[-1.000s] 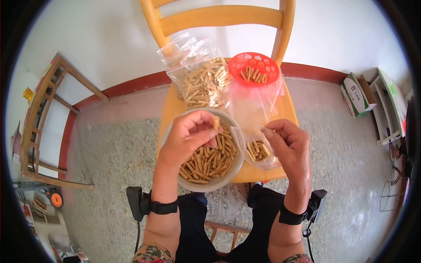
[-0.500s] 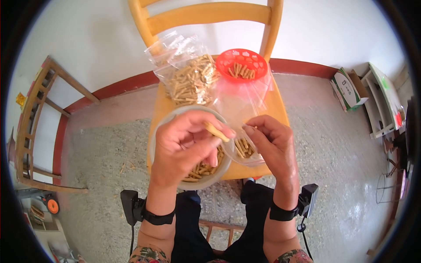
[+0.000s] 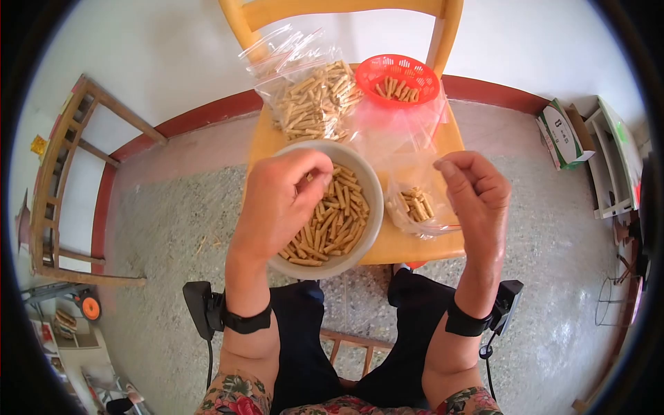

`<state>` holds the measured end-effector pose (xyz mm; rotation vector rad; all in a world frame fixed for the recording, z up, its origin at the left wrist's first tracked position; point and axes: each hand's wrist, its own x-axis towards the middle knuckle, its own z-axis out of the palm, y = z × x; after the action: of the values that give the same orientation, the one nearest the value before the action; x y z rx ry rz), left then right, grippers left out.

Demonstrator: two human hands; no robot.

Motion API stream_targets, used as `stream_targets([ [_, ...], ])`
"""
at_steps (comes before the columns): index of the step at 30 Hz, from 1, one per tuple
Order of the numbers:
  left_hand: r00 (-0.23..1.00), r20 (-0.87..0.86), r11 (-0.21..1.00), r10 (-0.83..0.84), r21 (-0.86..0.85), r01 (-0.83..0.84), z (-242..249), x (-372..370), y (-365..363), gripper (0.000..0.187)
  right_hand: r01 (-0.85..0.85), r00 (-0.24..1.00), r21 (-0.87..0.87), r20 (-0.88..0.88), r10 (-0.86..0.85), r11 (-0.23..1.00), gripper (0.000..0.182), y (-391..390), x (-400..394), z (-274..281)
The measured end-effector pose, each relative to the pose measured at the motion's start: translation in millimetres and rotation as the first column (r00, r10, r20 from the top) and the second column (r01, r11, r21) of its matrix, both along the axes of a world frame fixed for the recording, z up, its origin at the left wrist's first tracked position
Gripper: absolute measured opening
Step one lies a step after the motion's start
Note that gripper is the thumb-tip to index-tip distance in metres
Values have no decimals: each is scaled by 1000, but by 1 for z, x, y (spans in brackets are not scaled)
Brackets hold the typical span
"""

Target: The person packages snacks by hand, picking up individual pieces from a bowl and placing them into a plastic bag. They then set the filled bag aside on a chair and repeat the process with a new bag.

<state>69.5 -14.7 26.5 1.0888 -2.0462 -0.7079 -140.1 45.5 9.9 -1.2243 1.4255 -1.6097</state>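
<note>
My left hand point(image 3: 287, 197) hovers over the left part of a pale bowl point(image 3: 375, 200), fingers curled and thumb against them. What sits between those fingertips, if anything, is hidden. Short golden-brown snack sticks point(image 3: 339, 214) fill much of the bowl. To its right lies a clear plastic bag point(image 3: 443, 227) with a small pile of the same sticks point(image 3: 417, 204) inside. My right hand point(image 3: 477, 190) is closed in a pinch at this bag's right side, where the thin film seems to reach the thumb and forefinger.
A wooden chair point(image 3: 443, 252) serves as the surface. Behind the bowl lie clear zip bags full of sticks point(image 3: 315, 104). A red plastic basket point(image 3: 366, 67) with several sticks stands at the back right, on pinkish plastic film point(image 3: 380, 124). A wooden frame point(image 3: 52, 187) leans at far left.
My hands have moved apart; the left one has turned over the bowl, and the stick that showed in its fingers is out of sight. The small bag has shifted slightly right.
</note>
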Motion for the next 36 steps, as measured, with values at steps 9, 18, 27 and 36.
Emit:
stream_targets([
  [9, 781, 552, 955, -293, 135, 263, -34, 3, -4, 12, -49, 998, 36, -25, 50, 998, 8, 0, 3, 4],
  [18, 686, 636, 934, -354, 198, 298, -49, 6, -1, 11, -81, 997, 47, -10, 81, 996, 8, -1, 4, 2],
  [27, 957, -132, 796, -260, 532, 290, -26, 30, -16, 3, -79, 995, 59, -49, 82, 995, 8, -3, 8, -1],
  [36, 652, -752, 654, -97, 446, 611, -21, 11, -6, 10, -139, 989, 36, -47, 141, 990, 6, -7, 20, -14],
])
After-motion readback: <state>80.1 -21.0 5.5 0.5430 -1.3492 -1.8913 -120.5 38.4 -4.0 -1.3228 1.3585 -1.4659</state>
